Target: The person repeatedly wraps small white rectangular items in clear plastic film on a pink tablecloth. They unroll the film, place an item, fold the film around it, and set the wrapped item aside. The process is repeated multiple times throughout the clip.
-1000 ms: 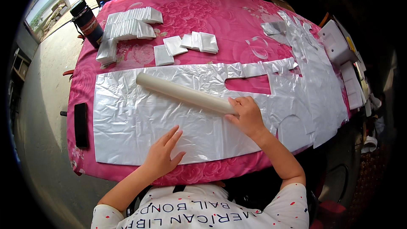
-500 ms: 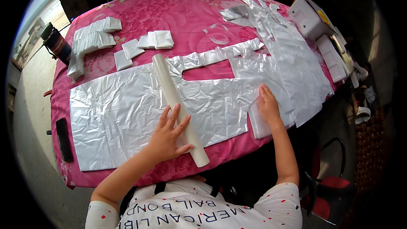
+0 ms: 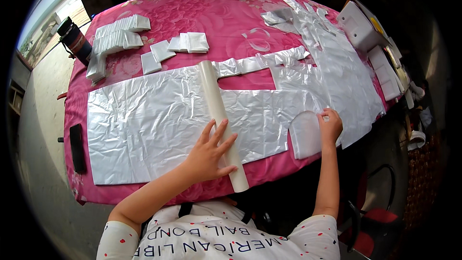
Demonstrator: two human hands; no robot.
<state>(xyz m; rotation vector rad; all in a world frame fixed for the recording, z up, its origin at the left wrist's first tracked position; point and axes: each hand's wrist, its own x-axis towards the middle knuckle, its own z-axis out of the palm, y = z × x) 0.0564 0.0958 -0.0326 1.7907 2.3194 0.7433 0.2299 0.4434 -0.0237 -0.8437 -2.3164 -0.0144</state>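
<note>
A flat stack of white plastic bags (image 3: 144,125) with handle cut-outs lies across the table in front of me. Over it, slanting, rests a pale smooth tube (image 3: 213,91). My left hand (image 3: 208,156) lies on the tube's near half with its fingers spread. At the right end of the stack, my right hand (image 3: 330,127) has thumb and fingertips pinched together on thin plastic bag film by the rounded cut-out. Beside that hand lies a rounded pad of layered clear film (image 3: 305,137). More loose bags (image 3: 349,91) spread out beyond it on the right.
Folded white packets (image 3: 118,33) sit in rows at the far left, with a few more (image 3: 190,42) beside them. A dark bottle (image 3: 74,41), a black bar-shaped object (image 3: 77,148) and white boxes (image 3: 358,24) stand or lie along the pink tablecloth's (image 3: 192,14) edges.
My right hand has gone from lying flat to pinching film, slightly right and nearer. The left hand stays spread on the tube. The whole view has shifted a little.
</note>
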